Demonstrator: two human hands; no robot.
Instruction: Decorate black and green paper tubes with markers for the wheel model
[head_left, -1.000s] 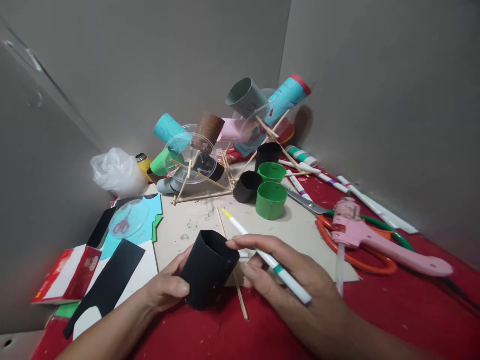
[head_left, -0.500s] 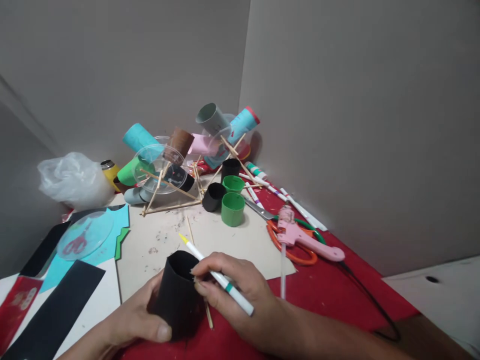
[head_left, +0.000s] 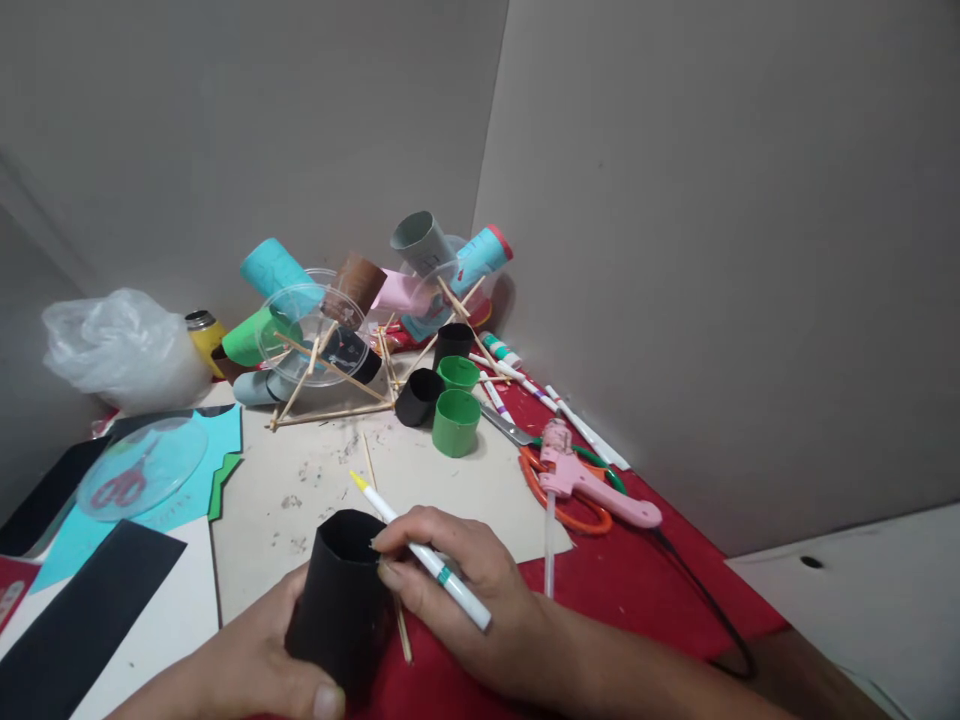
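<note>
Grasping the black tube [head_left: 337,610] low at centre, your left hand [head_left: 262,640] wraps its side; your right hand [head_left: 465,590] holds a white marker [head_left: 465,597], fingertips at the tube's rim. Pink glue gun [head_left: 600,490] lies over orange-handled scissors [head_left: 528,485], partly hiding them. Stick [head_left: 403,632]: middle hidden. Red package [head_left: 13,588]: cut off, left. Tube's base: hard to make out.

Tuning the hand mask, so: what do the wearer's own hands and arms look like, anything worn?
Left hand and right hand are both bare, without gloves. No sleeve, watch or bracelet on the visible part of either forearm. No rings on the fingers that show, though some are hidden. No cables or markings evident.
</note>
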